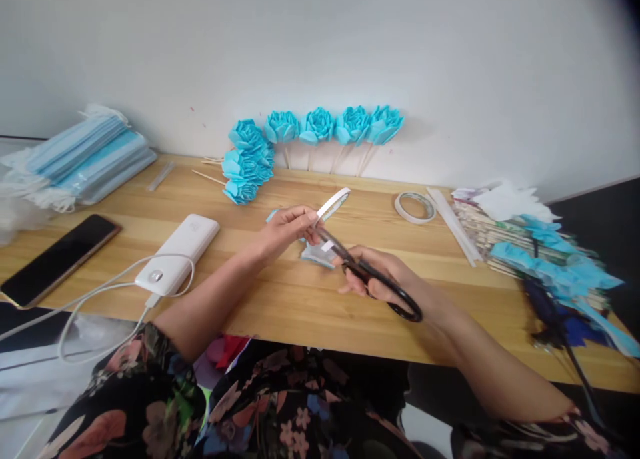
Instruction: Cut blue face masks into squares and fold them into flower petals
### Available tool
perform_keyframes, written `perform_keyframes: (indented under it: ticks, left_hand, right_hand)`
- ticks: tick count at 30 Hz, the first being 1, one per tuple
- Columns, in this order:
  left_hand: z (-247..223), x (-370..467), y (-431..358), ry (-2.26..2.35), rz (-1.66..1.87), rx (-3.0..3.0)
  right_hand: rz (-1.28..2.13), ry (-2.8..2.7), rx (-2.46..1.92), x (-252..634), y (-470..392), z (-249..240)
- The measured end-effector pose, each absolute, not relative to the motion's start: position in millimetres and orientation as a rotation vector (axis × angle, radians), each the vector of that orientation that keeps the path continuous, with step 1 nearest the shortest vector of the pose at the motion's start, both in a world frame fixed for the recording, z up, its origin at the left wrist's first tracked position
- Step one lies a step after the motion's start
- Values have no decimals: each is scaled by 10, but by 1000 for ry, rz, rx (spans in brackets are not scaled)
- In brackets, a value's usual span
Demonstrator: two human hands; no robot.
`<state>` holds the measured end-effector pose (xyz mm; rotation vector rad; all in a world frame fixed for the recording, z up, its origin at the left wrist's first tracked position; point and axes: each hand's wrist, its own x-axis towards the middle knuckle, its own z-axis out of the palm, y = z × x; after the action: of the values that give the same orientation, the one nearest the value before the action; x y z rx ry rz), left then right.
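Note:
My left hand (293, 226) pinches a narrow roll of white tape (334, 204), tilted up above the middle of the wooden table. My right hand (377, 272) is wrapped round black-handled scissors (367, 272), whose blades point up and left to the fingers of my left hand. A small white tape end (327, 246) shows by the blades; whether they touch it I cannot tell. Beneath both hands lies a light blue and grey piece of material (317, 254), partly hidden. Blue handmade flowers (319, 126) on thin sticks lean against the wall behind.
At left are a stack of face masks (95, 156), a phone (60, 259) and a white power bank (177, 252) with a cable. Another tape roll (415, 208) lies right of centre. Sticks and blue crumpled strips (555, 266) pile up at the right edge.

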<state>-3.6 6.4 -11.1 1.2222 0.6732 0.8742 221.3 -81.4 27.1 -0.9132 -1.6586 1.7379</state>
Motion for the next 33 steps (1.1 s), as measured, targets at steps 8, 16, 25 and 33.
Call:
perform_keyframes:
  ticks: [8,16,25,33]
  left_hand:
    - [-145,-29,68,593,824,1218]
    - [-136,-40,50,580,736,1349]
    - [-91,-31,37,574,715,1393]
    - [-99,-64,58,561,714,1421]
  right_hand:
    - [1706,-1646,-881,2382,-729,148]
    - [1719,-1593,-817,2315,-675,137]
    - [1704,-1569,-864,2291,-687,115]
    - [1654,-1512,-971,2291,-715,92]
